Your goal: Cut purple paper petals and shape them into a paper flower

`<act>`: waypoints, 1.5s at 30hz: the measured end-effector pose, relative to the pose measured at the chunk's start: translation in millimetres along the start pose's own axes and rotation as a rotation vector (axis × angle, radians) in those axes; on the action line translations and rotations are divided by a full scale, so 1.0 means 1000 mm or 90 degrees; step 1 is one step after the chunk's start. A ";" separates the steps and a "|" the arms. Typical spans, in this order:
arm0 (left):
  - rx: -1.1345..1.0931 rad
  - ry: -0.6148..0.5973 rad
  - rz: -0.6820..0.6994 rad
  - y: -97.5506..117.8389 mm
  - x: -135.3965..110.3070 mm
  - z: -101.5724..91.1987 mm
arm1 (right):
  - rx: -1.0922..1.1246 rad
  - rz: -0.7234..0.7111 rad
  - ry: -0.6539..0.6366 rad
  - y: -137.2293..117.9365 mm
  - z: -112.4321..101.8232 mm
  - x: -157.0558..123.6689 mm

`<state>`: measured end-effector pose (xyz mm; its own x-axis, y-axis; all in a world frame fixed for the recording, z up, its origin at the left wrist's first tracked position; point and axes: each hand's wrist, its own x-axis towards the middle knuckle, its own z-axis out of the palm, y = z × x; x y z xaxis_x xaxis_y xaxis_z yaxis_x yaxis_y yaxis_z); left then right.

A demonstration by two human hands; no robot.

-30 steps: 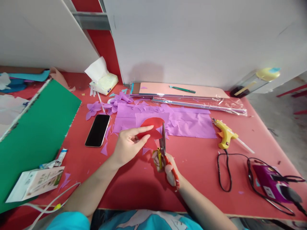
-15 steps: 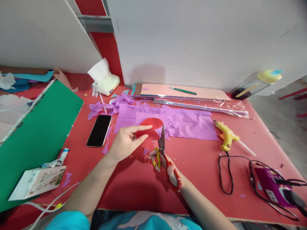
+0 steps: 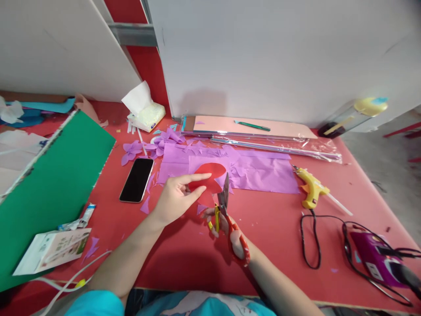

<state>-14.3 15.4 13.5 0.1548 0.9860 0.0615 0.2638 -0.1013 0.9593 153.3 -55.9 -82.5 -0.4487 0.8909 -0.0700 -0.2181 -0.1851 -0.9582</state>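
My left hand [image 3: 176, 197] pinches a rounded piece of red paper [image 3: 210, 175] just above the red table [image 3: 279, 228], thumb and fingers closed on its left edge. My right hand [image 3: 230, 232] grips scissors [image 3: 226, 210] with yellow and red handles. Their blades point up and away, against the red paper's right edge. Sheets of purple paper [image 3: 253, 171] lie flat just behind the red piece.
A black phone [image 3: 137, 179] lies left of my hands. Green board [image 3: 49, 188], a small box [image 3: 49, 250] and a tube sit at the left. A yellow glue gun [image 3: 311, 188], black cable and purple device [image 3: 375, 256] are at the right. Tissue pack [image 3: 144, 114] and pink sheets [image 3: 253, 127] lie at the back.
The hands, red paper and scissors stay in nearly the same place. The scissors' blades have shifted slightly along the paper's right edge.
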 end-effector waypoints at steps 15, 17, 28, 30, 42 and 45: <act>-0.002 0.022 0.005 0.001 -0.002 0.007 | 0.029 -0.049 0.008 -0.002 0.007 -0.002; -0.005 0.025 0.007 0.000 -0.002 0.008 | 0.041 -0.054 0.011 -0.001 0.007 -0.001; -0.007 0.018 0.009 -0.003 -0.002 0.007 | 0.043 -0.054 0.010 -0.001 0.006 -0.001; -0.007 0.015 0.016 -0.004 -0.002 0.007 | 0.042 -0.052 0.014 0.000 0.005 -0.001; 0.015 0.005 -0.004 -0.006 -0.001 0.002 | 0.014 -0.017 -0.001 -0.007 0.002 -0.002; 0.021 -0.006 -0.011 -0.006 0.000 0.000 | 0.009 -0.007 -0.007 -0.007 0.001 -0.001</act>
<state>-16.2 15.6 7.7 0.1591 0.9864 0.0415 0.2985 -0.0881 0.9503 154.7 -56.3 -75.1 -0.4562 0.8881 -0.0567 -0.2349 -0.1816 -0.9549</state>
